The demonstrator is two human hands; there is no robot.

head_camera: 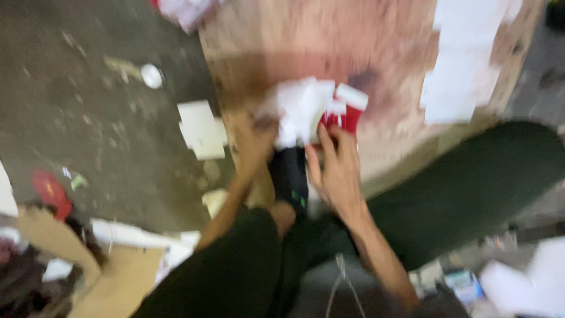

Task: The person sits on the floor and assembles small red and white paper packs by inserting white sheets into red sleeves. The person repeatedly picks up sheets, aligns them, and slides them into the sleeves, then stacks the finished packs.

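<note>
Though blurred, both hands' grip closed: left hand [254, 141] pinching white paper [300, 109], right hand [334, 168] on red-white packet [347, 109] (over wooden board [294, 41]).

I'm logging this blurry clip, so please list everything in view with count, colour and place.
wooden board: one, reddish brown, upper middle.
white sheets: a few, white, on the board's right side.
red-and-white bundle: one, at the board's near edge, count of pieces unclear.
white cards: a few, on the grey floor left of the board.
red object: one, lower left, too blurred to identify.
legs: two, dark green trousers.
left hand: grip on the bundle.
right hand: grip on the bundle.
</note>
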